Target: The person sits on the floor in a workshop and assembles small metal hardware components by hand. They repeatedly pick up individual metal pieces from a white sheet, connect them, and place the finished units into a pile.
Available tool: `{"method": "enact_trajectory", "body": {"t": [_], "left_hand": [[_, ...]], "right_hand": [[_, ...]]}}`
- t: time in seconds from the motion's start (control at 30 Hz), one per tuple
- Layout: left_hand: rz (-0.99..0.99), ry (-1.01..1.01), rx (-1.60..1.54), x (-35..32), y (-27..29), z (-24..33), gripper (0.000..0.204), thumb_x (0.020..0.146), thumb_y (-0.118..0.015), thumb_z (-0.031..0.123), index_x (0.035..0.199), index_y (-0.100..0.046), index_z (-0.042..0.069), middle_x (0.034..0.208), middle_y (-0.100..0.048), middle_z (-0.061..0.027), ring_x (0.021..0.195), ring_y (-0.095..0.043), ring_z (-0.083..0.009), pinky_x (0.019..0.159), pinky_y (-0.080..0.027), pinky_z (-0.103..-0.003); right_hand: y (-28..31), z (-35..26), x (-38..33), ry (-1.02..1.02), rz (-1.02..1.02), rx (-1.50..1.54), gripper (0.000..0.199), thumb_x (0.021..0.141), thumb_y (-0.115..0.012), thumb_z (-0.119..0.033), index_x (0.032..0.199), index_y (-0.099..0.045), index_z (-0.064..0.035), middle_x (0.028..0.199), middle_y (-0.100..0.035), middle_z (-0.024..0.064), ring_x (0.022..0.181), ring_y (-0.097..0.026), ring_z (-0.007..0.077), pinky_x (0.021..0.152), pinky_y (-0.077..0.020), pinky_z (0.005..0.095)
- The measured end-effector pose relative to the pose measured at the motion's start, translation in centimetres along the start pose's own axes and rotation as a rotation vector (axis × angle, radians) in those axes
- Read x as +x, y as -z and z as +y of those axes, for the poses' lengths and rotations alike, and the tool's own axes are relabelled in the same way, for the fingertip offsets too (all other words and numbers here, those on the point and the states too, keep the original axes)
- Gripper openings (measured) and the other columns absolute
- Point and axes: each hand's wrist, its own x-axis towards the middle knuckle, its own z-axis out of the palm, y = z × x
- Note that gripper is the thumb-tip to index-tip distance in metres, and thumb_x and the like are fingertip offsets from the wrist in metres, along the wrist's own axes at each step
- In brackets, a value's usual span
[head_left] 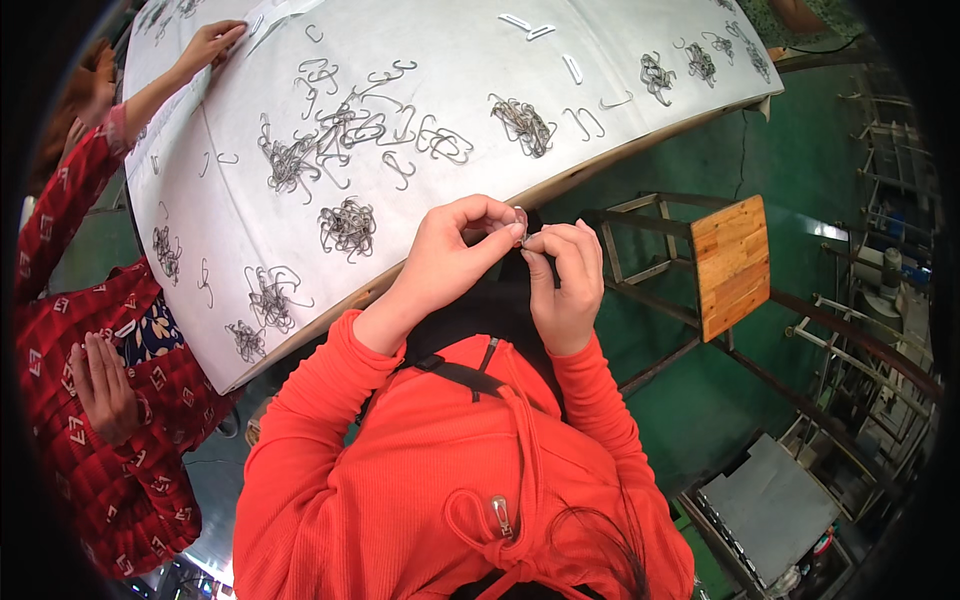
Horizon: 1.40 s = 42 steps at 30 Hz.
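Note:
In front of my chest, just off the table's near edge, both my hands meet at their fingertips. My left hand (455,250) is closed in a pinch of thumb and forefinger. Close against it, my right hand (565,275) is also closed, its thumb pressed to its curled fingers. A small greyish piece (524,238) shows between the fingertips; its kind is mostly hidden. Bent metal wire hooks lie on the white-covered table (440,90), some in a tight pile (347,228), others in a loose spread (340,130) and a heap (523,125) nearer my hands.
At the left, a co-worker in a red patterned sleeve (70,200) reaches a hand (210,48) over the far table. Small white clips (572,68) lie on top. A wooden-seated stool (732,268) stands at my right, with metal racks (880,370) beyond.

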Motion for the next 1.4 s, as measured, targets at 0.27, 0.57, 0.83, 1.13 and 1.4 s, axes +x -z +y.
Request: {"method": "enact_trajectory", "body": {"t": [0.27,0.57,0.83,1.13,1.4], "left_hand": [[-0.022,-0.08,-0.064,-0.1,0.1,-0.1,0.007,0.09,-0.064,0.004,0.095,-0.064,-0.002,0.092,-0.064,-0.0033,0.091,-0.061,-0.011,0.084,-0.049,-0.026],[0.039,-0.506,0.462,-1.4,0.8,-0.6,0.008,0.081,-0.065,-0.001,0.089,-0.064,0.002,0.087,-0.062,-0.009,0.08,-0.062,-0.0187,0.071,-0.048,-0.028],[-0.064,-0.719,0.786,-0.4,3.6,-4.1,0.016,0.077,-0.07,0.007,0.092,-0.065,0.006,0.087,-0.062,-0.0096,0.083,-0.061,-0.0305,0.076,-0.048,-0.039],[-0.09,-0.725,0.75,-0.4,4.0,-4.8,0.023,0.076,-0.069,0.005,0.098,-0.067,0.005,0.097,-0.066,-0.0128,0.095,-0.061,-0.0353,0.083,-0.048,-0.042],[-0.086,-0.665,0.66,-0.2,3.8,-4.6,0.009,0.079,-0.069,0.008,0.087,-0.065,0.008,0.082,-0.062,-0.0061,0.08,-0.06,-0.0277,0.077,-0.046,-0.039]], "right_hand": [[0.0,-0.1,-0.2,-0.036,-0.032,-0.001,0.013,0.079,-0.071,-0.006,0.086,-0.061,-0.0069,0.085,-0.06,0.0049,0.081,-0.059,0.0245,0.094,-0.0425,0.0487],[0.2,1.0,0.0,0.059,-0.088,0.119,0.019,0.076,-0.072,-0.001,0.092,-0.062,-0.0046,0.087,-0.061,0.0075,0.08,-0.059,0.025,0.087,-0.047,0.0425],[-5.6,0.1,7.9,0.196,-0.28,0.078,0.013,0.075,-0.073,-0.013,0.083,-0.064,-0.0083,0.086,-0.062,0.0065,0.077,-0.06,0.0235,0.071,-0.0432,0.0385],[-12.7,-2.4,10.5,0.206,-0.718,-0.539,0.005,0.079,-0.064,-0.011,0.082,-0.067,-0.0078,0.08,-0.064,0.0078,0.076,-0.064,0.028,0.069,-0.0437,0.0441],[-8.9,0.8,12.3,-0.47,-0.69,0.515,0.018,0.089,-0.062,-0.018,0.087,-0.063,0.0001,0.078,-0.061,0.0036,0.071,-0.053,0.0102,0.065,-0.044,0.0266]]}}
